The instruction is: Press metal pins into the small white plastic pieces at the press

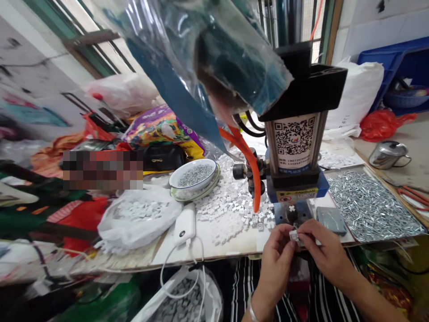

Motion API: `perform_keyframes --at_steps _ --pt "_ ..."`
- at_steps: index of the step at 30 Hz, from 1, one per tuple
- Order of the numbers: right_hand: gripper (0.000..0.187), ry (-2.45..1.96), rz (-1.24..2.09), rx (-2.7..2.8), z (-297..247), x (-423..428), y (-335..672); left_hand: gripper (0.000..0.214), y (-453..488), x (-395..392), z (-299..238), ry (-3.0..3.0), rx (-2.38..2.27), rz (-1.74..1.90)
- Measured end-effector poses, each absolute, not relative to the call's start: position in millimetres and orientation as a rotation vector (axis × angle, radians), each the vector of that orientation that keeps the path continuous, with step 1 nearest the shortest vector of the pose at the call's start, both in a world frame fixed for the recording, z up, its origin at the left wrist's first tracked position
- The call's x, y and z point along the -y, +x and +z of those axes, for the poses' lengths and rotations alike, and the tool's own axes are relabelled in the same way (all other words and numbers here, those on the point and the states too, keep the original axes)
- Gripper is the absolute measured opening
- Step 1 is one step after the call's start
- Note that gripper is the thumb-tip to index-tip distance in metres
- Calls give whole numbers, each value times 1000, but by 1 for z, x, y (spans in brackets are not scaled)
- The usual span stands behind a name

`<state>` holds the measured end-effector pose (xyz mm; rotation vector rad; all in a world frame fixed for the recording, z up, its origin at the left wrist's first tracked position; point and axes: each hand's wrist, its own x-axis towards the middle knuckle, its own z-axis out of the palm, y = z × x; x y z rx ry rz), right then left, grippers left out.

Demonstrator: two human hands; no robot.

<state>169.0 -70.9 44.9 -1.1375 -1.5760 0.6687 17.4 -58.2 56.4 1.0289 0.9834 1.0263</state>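
Observation:
Just in front of the small press [295,174], a small white plastic piece [294,235] is pinched between the fingertips of both hands. My left hand [276,252] grips it from the left, thumb and index finger together. From the right, my right hand [326,252] closes its thumb and fingers at the piece's edge. Whether a pin is also between the fingers I cannot make out. Right behind the fingertips is the press's metal base [281,212] with a dark round part. A pile of similar white pieces [231,197] spreads over the table to the left.
A tray of metal pins [372,205] lies at the right, beside a grey block [331,220]. Left stand an enamel bowl of pins [172,182], a plastic bag of white pieces [140,223] and a cabled power bank [185,223]. An orange tube [256,179] hangs by the press. Orange-handled pliers [414,197] lie far right.

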Motion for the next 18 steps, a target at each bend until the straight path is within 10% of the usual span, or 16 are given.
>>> perform_keyframes --at_steps 18 --pt "39 -1113 353 1793 36 78 176 21 30 57 53 993 -1034 1076"
